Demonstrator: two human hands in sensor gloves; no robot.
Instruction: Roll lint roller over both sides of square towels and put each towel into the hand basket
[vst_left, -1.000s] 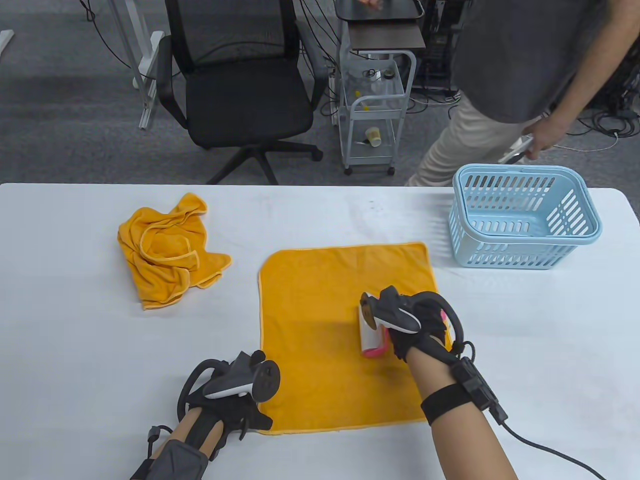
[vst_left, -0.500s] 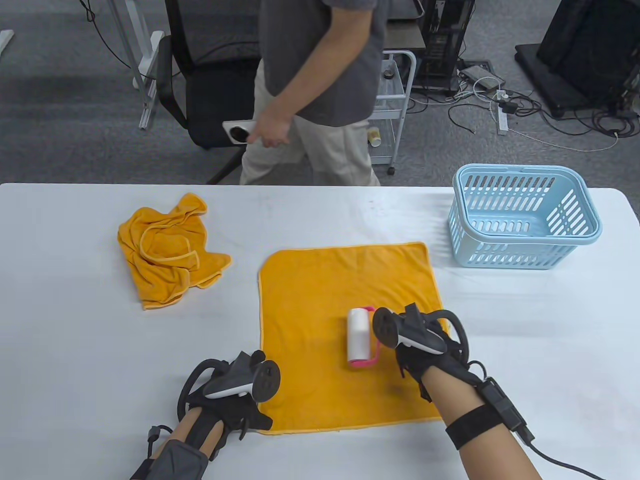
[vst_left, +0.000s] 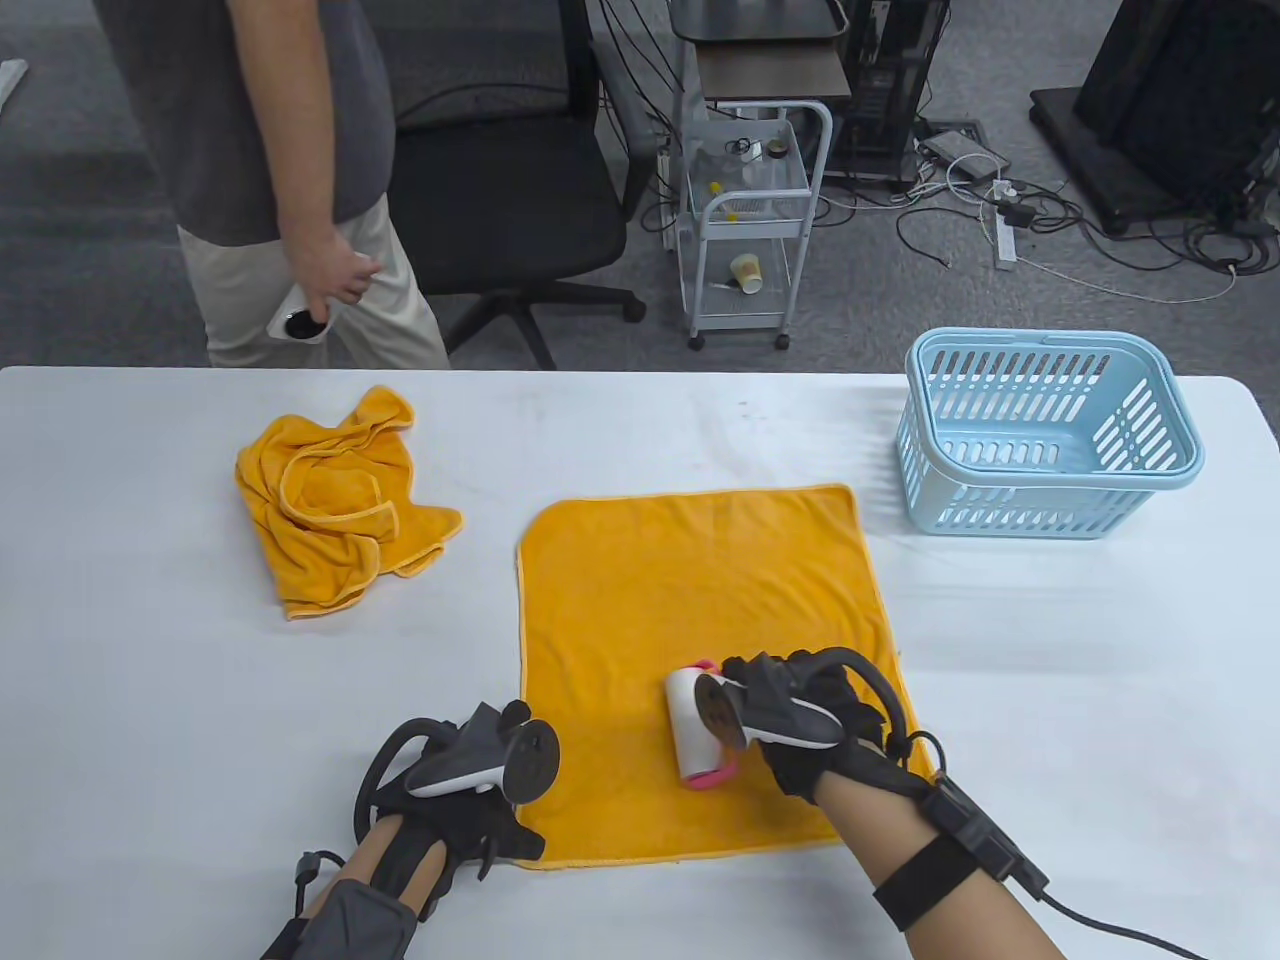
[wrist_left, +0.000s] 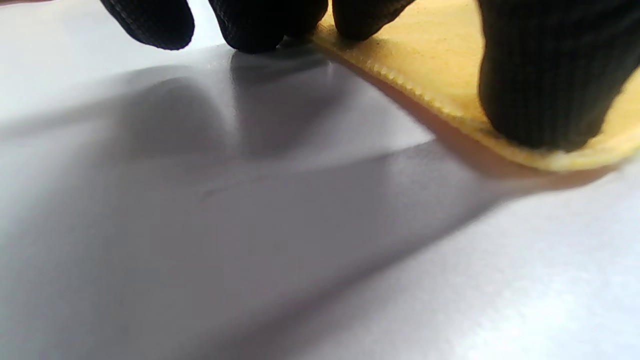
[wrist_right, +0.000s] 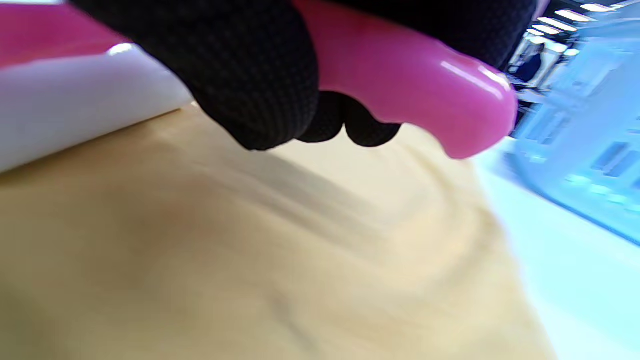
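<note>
An orange square towel (vst_left: 690, 590) lies flat in the middle of the white table (vst_left: 150, 700). My right hand (vst_left: 800, 725) grips the pink handle (wrist_right: 415, 95) of a lint roller (vst_left: 692, 735), whose white roll rests on the towel's near half. My left hand (vst_left: 470, 800) presses the towel's near left corner (wrist_left: 550, 155) down with its fingertips (wrist_left: 545, 95); some fingertips touch the bare table beside the hem. A second orange towel (vst_left: 330, 500) lies crumpled at the left. The light blue hand basket (vst_left: 1050, 435) stands at the far right with no towel inside.
A person (vst_left: 290, 170) holding a phone stands beyond the table's far left edge. Behind the table are a black office chair (vst_left: 500, 180), a small white trolley (vst_left: 750, 220) and cables on the floor.
My right hand has rolled the lint roller toward me and leftward across the towel. The person behind the table has walked from right to left. My left hand has stayed put.
</note>
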